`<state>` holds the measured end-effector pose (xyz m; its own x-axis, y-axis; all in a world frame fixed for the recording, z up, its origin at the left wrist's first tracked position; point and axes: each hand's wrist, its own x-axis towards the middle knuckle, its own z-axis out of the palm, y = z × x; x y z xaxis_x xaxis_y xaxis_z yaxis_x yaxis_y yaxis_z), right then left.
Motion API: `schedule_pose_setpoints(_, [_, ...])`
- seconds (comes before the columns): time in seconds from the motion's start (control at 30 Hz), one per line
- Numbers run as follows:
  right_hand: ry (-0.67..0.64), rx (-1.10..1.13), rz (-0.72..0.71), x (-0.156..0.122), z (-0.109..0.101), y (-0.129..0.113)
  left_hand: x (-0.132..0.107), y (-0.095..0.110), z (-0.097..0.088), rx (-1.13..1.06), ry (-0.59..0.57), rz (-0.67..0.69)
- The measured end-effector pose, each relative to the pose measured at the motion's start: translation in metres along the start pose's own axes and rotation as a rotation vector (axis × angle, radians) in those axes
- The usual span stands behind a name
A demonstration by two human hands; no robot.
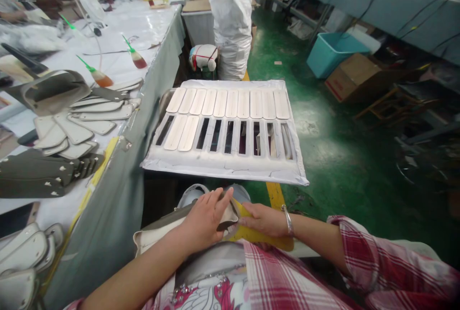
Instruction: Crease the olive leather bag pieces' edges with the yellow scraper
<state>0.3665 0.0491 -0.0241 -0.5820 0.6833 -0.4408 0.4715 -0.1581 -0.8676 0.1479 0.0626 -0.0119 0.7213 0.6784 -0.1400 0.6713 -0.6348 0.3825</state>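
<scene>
Has a grey-and-cream piece (158, 234) under the left hand (203, 216), jutting out mainly to the left of it. Grips a smaller yellow sheet (282, 242) in the right hand (264, 220), at the right end of the piece. Hard to make out: the meeting of sheet and piece, partly covered by the left hand. Cannot tell the left hand's grip: laid over the piece, fingers extended forward. Rests the right thumb on top of the sheet, fingers mostly hidden beneath.
</scene>
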Motion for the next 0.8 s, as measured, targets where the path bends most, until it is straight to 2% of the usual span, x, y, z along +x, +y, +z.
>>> schedule_pose_setpoints(0.27, [0.011,0.008,0.109,0.001,0.011,-0.006,-0.006,-0.004,0.0,-0.026,0.011,0.01])
schedule_pose_setpoints(0.43, [0.095,-0.03,0.039,0.005,0.018,0.002,-0.008,-0.005,0.0,-0.024,-0.003,0.022])
schedule_pose_setpoints(0.6, [0.115,-0.013,0.086,0.006,0.023,0.0,-0.008,-0.005,0.0,-0.024,-0.009,0.022])
schedule_pose_setpoints(0.8, [0.19,0.02,0.048,0.006,0.032,0.001,-0.007,-0.004,0.002,-0.004,0.009,0.009])
